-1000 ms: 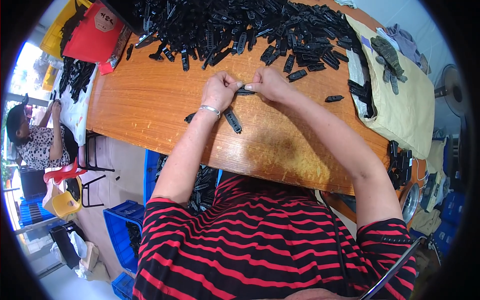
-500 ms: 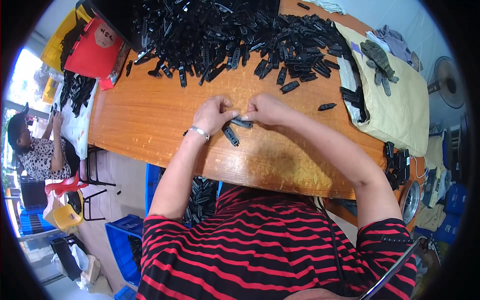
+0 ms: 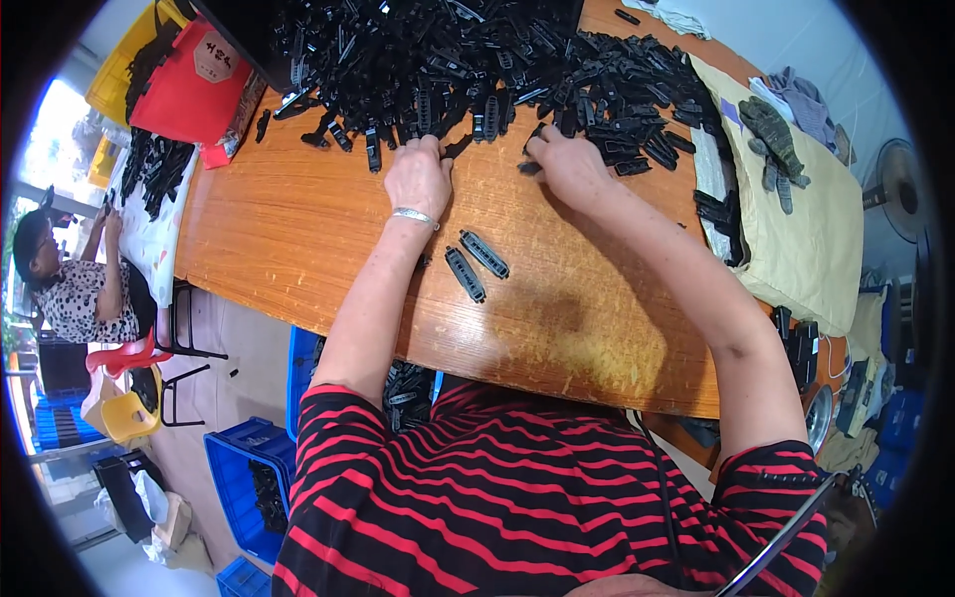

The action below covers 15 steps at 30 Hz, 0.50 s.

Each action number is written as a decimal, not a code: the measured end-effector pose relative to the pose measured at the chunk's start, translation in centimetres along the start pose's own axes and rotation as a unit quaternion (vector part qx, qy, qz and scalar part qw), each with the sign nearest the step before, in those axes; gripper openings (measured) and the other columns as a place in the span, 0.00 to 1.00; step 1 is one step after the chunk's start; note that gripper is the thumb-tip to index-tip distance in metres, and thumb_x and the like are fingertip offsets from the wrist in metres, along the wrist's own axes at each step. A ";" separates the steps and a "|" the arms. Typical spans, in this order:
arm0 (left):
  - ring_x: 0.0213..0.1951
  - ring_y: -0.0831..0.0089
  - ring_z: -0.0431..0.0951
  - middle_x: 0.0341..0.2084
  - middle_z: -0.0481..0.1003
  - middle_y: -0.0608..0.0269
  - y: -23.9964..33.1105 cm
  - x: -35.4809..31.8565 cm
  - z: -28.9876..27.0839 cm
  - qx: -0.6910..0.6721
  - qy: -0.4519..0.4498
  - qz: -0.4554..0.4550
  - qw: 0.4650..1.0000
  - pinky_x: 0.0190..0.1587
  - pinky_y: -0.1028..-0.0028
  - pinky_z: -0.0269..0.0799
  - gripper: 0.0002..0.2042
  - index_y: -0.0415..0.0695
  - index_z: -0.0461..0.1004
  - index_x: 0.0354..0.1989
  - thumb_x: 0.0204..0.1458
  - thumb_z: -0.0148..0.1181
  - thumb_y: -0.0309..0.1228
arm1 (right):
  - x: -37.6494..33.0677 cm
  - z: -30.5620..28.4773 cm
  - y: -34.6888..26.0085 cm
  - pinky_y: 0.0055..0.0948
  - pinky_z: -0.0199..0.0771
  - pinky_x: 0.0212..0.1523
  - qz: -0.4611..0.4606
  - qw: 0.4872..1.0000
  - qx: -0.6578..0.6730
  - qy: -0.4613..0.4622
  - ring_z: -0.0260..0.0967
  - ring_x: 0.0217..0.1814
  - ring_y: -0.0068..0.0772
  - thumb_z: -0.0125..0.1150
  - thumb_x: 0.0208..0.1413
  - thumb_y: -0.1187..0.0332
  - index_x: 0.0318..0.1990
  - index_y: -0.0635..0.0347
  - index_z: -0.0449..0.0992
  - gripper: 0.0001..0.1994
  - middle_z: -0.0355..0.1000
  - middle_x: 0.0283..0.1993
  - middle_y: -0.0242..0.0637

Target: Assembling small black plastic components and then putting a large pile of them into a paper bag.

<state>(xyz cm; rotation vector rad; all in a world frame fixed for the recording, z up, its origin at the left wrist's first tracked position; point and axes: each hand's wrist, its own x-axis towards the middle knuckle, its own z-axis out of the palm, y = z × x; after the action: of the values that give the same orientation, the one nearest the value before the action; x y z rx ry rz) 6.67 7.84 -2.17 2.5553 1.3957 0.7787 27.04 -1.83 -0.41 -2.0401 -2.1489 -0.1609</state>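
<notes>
A big heap of black plastic parts [image 3: 477, 65] covers the far side of a wooden table [image 3: 288, 229]. My left hand [image 3: 420, 174], with a silver bracelet on the wrist, reaches into the near edge of the heap, fingers curled on a black part. My right hand [image 3: 567, 164] rests at the heap's edge too, fingertips pinching a small black part [image 3: 529, 167]. Two long black parts [image 3: 476, 264] lie side by side on the bare wood between my forearms, nearer to me.
A red and a yellow bin [image 3: 189, 85] stand at the table's far left. A beige cloth [image 3: 796, 229] with gloves and black parts lies at the right. Blue crates [image 3: 249, 478] sit on the floor. Another person [image 3: 70, 279] works at the left. A fan [image 3: 895, 189] stands right.
Both hands have moved away from me, from the middle of the table to the heap's edge. The long black part they held together now lies on the wood beside another one.
</notes>
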 end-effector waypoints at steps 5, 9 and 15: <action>0.27 0.58 0.76 0.27 0.77 0.55 0.2 -0.8 -0.6 -0.036 -0.033 -0.033 0.998 0.35 0.63 0.73 0.07 0.42 0.75 0.33 0.47 0.63 0.29 | -1.4 0.5 -4.5 0.41 0.73 0.32 -0.002 0.996 0.091 -0.014 0.73 0.33 0.45 0.71 0.41 0.61 0.32 0.60 0.70 0.17 0.69 0.36 0.39; 0.22 0.71 0.75 0.24 0.77 0.61 0.0 -1.6 -1.0 -0.342 -0.126 -0.182 0.913 0.28 0.74 0.72 0.06 0.40 0.74 0.32 0.50 0.63 0.28 | -2.6 0.4 -5.8 0.38 0.73 0.36 -0.008 0.983 0.184 0.025 0.74 0.36 0.40 0.70 0.43 0.59 0.33 0.58 0.75 0.15 0.70 0.37 0.36; 0.25 0.81 0.75 0.24 0.75 0.64 3.5 -3.3 -3.0 -0.602 -0.198 -0.297 0.714 0.26 0.85 0.71 0.04 0.40 0.71 0.35 0.56 0.58 0.27 | -1.7 -0.8 -6.1 0.29 0.73 0.32 0.104 0.901 0.417 0.054 0.74 0.31 0.29 0.61 0.56 0.62 0.48 0.61 0.74 0.17 0.75 0.35 0.38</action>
<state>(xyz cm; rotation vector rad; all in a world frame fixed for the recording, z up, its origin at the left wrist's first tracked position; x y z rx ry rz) 6.37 2.83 0.38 1.0591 0.9140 0.6090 21.10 -3.97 0.26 -1.6459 -1.5027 0.5661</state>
